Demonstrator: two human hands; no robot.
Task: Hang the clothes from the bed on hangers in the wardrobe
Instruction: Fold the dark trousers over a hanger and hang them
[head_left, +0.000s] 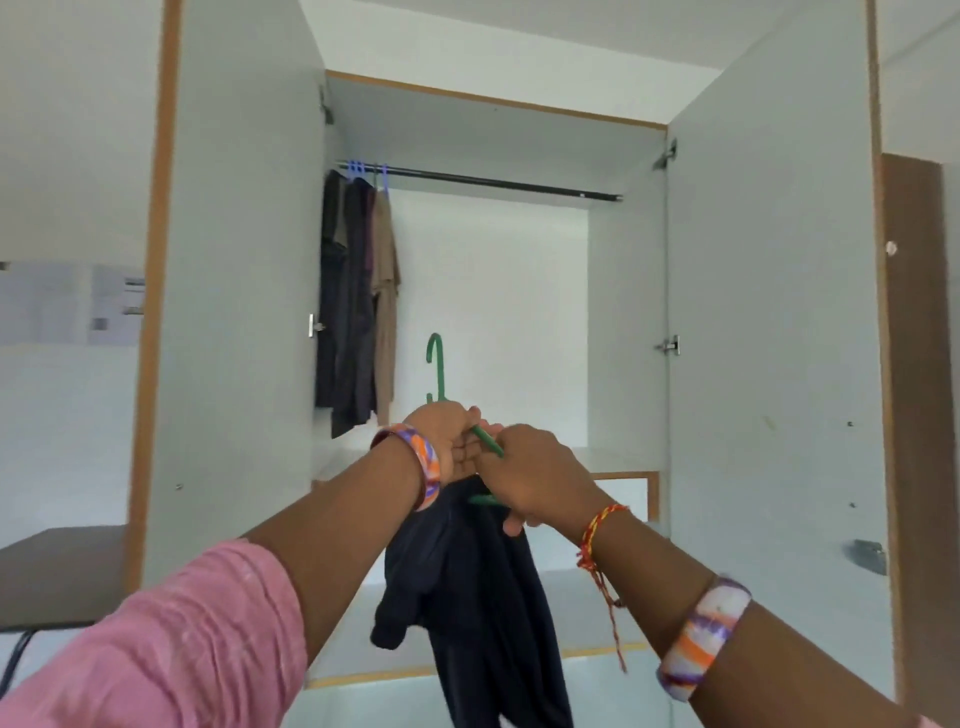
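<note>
A green plastic hanger (435, 366) stands upright in front of the open wardrobe, its hook pointing up. My left hand (451, 440) grips the hanger just below the hook. My right hand (530, 475) grips the hanger's sloping arm and lower bar. A dark navy garment (483, 603) hangs down from the hanger beneath both hands. The black wardrobe rail (498, 182) runs across the top of the wardrobe, above and beyond the hands.
Three garments (358, 296) hang on blue hangers at the rail's left end. Both wardrobe doors (234, 291) stand open to either side. A shelf (618, 462) lies behind the hands. A dark table (57, 571) stands at lower left.
</note>
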